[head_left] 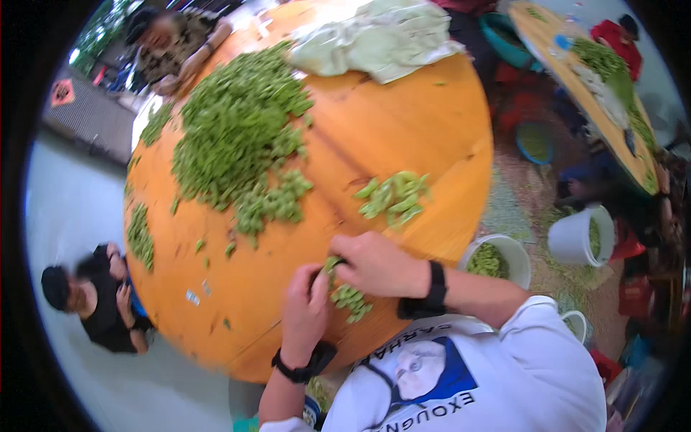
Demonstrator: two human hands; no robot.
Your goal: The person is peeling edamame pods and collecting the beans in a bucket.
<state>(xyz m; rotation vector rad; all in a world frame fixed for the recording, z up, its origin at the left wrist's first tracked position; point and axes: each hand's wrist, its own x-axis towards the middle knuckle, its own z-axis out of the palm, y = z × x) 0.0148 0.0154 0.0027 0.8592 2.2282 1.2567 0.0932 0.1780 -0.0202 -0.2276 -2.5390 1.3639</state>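
Note:
At the near edge of the round wooden table [432, 137], my left hand [305, 306] and my right hand [380, 263] meet with closed fingers. A green bean pod [331, 265] is pinched between them, mostly hidden by the fingers. Just below, next to my right wrist, lies a small heap of green beans [350, 302]. Beyond my right hand is a loose pile of pale green pods [394, 196], which look like empty shells. A large mound of green pods [234, 129] covers the far left of the table.
A pale green plastic sheet [381, 43] lies crumpled at the far edge. Smaller green heaps [139, 237] line the left rim. Two people [162, 47] [93, 295] sit around the table. White buckets [520, 252] [565, 241] stand on the floor to the right, near another table [547, 47].

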